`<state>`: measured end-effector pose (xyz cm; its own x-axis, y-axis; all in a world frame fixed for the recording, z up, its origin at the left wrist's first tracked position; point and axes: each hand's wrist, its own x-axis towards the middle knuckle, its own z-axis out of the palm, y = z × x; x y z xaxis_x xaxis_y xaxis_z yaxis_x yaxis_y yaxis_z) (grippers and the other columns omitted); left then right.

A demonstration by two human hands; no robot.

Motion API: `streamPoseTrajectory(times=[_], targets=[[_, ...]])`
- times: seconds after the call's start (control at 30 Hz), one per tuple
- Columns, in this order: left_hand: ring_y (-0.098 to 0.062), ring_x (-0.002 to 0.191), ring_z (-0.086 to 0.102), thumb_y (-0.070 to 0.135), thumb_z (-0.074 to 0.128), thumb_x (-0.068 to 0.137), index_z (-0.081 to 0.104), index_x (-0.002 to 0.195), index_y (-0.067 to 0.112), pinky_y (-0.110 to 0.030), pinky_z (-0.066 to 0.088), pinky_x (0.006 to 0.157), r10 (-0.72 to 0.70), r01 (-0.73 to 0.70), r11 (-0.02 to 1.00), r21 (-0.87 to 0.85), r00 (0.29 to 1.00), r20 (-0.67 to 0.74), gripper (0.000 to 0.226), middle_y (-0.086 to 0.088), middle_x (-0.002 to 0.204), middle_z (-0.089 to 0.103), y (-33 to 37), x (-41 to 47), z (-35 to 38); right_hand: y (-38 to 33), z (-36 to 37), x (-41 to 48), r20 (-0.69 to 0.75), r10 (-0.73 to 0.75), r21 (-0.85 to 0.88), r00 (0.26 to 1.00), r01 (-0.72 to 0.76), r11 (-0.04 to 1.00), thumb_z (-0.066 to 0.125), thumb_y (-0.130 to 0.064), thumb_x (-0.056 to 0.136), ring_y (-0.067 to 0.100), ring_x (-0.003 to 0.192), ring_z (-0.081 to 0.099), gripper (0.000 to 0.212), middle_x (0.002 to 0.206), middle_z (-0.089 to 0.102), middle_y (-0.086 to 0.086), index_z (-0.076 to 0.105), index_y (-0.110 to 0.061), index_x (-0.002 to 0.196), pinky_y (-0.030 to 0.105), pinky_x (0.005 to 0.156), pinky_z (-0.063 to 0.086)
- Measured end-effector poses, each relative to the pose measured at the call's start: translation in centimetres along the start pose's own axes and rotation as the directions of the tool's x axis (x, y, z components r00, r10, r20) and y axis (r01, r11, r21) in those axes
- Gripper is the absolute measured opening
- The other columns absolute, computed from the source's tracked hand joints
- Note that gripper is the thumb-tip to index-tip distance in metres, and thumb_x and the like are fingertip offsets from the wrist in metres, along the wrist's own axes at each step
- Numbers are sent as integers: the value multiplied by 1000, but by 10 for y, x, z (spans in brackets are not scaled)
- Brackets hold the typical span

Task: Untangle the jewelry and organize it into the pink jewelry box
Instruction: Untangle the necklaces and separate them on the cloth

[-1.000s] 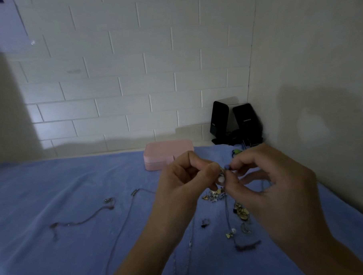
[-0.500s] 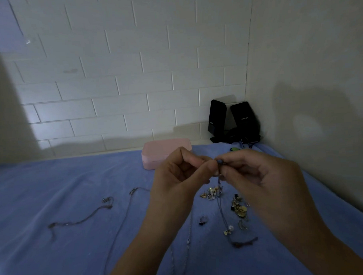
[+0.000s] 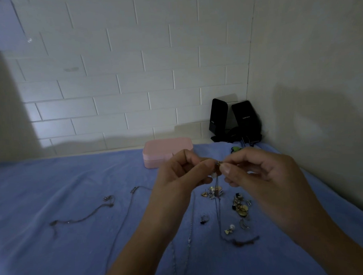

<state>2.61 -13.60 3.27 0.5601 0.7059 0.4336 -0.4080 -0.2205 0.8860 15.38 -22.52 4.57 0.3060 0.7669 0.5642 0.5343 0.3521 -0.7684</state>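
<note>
Both hands are raised above the blue cloth (image 3: 53,184), fingertips meeting. My left hand (image 3: 178,175) and my right hand (image 3: 261,175) each pinch the top of a thin necklace chain (image 3: 218,208), which hangs straight down to the cloth and ends in a dark tangle (image 3: 243,241). The pink jewelry box (image 3: 162,152) stands closed at the back, just behind my left hand. Small earrings and charms (image 3: 239,207) lie scattered under my right hand. Two more chains lie on the cloth, a short one (image 3: 82,217) at the left and a long one (image 3: 126,218) beside my left forearm.
Two black speakers (image 3: 234,120) stand in the back right corner against the white brick wall. A small green item (image 3: 236,149) lies near them. The side wall runs close along the cloth's right edge.
Both hands have shifted slightly up and apart at the fingertips while still pinching the chain's top. The hanging chain stays over the same spot.
</note>
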Motion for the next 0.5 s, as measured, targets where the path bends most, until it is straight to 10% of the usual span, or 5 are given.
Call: streamPoseTrajectory(times=[0.5], targets=[[-14,61,59,16,66,73,57,83,9,-24,49,65,-178,182,983,-10,971,158,15,-2,64,60,1,-1,0,0,-7,6,357,270,399,894,-407,822,58,-17,71,13,62,62,15,66,66,5,68,-18,61,19,57,50]])
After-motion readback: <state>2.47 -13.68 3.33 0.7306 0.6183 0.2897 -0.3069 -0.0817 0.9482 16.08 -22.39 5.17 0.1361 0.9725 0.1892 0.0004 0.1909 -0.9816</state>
